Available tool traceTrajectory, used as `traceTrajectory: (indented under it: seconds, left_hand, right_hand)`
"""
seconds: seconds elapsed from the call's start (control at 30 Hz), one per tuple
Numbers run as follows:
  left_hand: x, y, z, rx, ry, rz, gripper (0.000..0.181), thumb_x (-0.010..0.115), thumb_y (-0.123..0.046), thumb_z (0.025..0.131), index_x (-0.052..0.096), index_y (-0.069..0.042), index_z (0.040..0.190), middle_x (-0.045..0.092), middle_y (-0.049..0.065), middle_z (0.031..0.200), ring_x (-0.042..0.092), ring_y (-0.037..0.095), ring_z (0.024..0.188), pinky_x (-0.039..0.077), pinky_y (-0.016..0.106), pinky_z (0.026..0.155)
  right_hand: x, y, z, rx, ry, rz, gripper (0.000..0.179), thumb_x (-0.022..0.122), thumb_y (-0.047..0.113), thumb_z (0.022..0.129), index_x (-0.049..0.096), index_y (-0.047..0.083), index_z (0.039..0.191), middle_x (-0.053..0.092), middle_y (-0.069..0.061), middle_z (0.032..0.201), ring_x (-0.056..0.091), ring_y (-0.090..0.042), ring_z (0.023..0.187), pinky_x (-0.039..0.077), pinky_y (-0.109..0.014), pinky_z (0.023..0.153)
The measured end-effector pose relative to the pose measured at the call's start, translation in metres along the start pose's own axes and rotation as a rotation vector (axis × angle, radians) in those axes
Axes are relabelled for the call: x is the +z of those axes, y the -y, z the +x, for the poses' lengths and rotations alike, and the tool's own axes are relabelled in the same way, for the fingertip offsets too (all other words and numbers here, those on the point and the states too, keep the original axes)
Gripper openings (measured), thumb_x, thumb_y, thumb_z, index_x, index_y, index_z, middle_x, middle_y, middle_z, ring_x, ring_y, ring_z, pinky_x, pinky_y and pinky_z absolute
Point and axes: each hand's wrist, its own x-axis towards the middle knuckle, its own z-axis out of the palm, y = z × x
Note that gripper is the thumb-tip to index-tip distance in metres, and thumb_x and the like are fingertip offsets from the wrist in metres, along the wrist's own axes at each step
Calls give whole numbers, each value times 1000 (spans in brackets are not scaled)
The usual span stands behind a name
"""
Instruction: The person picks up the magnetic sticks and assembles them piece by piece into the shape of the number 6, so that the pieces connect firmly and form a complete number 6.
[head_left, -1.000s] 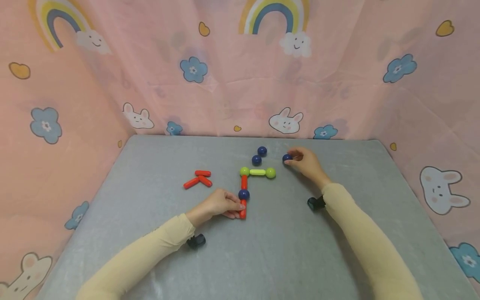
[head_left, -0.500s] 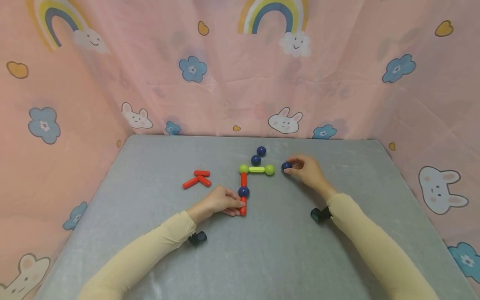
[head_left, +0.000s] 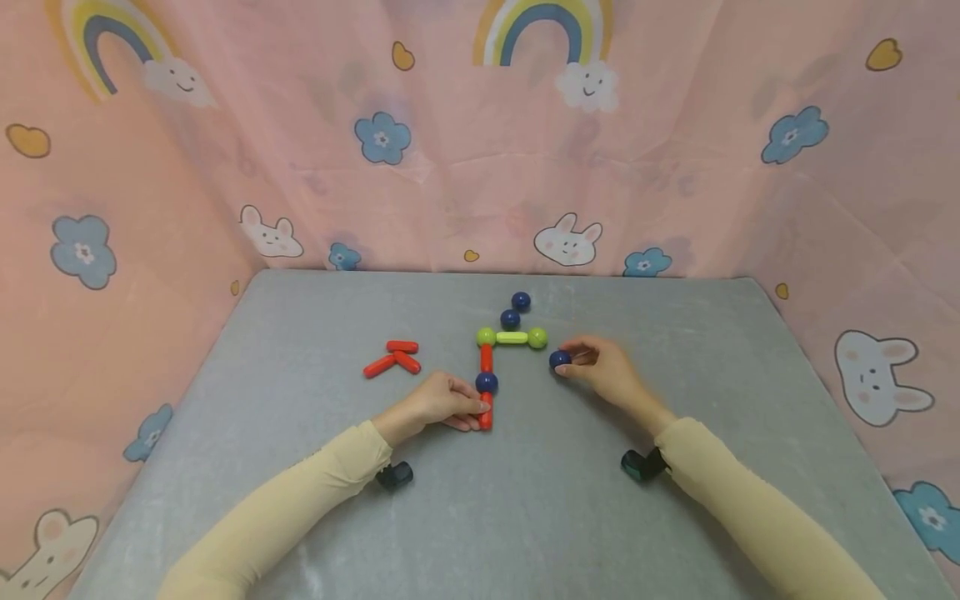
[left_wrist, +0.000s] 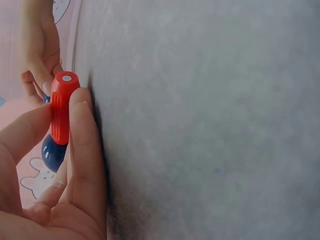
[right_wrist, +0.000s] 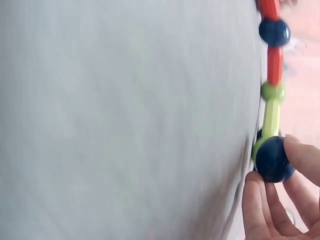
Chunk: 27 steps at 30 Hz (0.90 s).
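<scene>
My left hand (head_left: 444, 402) pinches the near red rod (left_wrist: 61, 107) between thumb and fingers, low over the table. A round pale spot shows at the rod's end in the left wrist view. This rod joins a chain: a dark blue ball (head_left: 487, 382), a second red rod (head_left: 487, 358), a lime green ball (head_left: 486, 337), a lime rod (head_left: 512, 337) and another lime ball (head_left: 537, 337), bent in an L. My right hand (head_left: 603, 371) holds a loose dark blue ball (right_wrist: 275, 159) with thumb and fingertips, just right of and nearer than the chain's end ball.
Two dark blue balls (head_left: 510, 319) lie behind the lime rod. Several loose red rods (head_left: 402, 347) sit together left of the chain. The grey table (head_left: 315, 300) ends at a pink patterned curtain (head_left: 450, 200) behind and on both sides.
My right hand has brought its blue ball toward me and slightly left, from behind the lime end ball to in front of it. The left hand keeps its grip, with the chain shifted slightly away.
</scene>
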Motion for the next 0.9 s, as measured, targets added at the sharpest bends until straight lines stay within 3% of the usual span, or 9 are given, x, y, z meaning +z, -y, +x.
traceTrajectory:
  seconds: [0.3, 0.5, 0.9]
  left_hand:
    - [-1, 1, 2, 3, 7, -25, 20, 76, -14, 87, 74, 0, 100, 74, 2, 74, 70, 8, 63, 60, 25, 64]
    - [0, 1, 2, -2, 0, -25, 20, 76, -14, 87, 74, 0, 100, 74, 2, 74, 70, 8, 63, 61, 25, 64]
    - [0, 2, 3, 6, 9, -19, 19, 74, -14, 88, 74, 1, 100, 75, 3, 75, 71, 9, 64, 61, 26, 64]
  right_hand:
    - [22, 12, -24, -12, 17, 51, 36, 80, 23, 83, 68, 12, 116, 70, -10, 114, 68, -20, 95, 55, -29, 77]
    - [37, 25, -38, 14, 53, 83, 36, 82, 23, 81, 69, 12, 112, 72, -7, 109, 68, -16, 92, 53, -27, 75]
    - [66, 39, -60, -11, 138, 182, 32, 85, 19, 78, 70, 11, 106, 72, -6, 98, 66, -11, 83, 54, -22, 71]
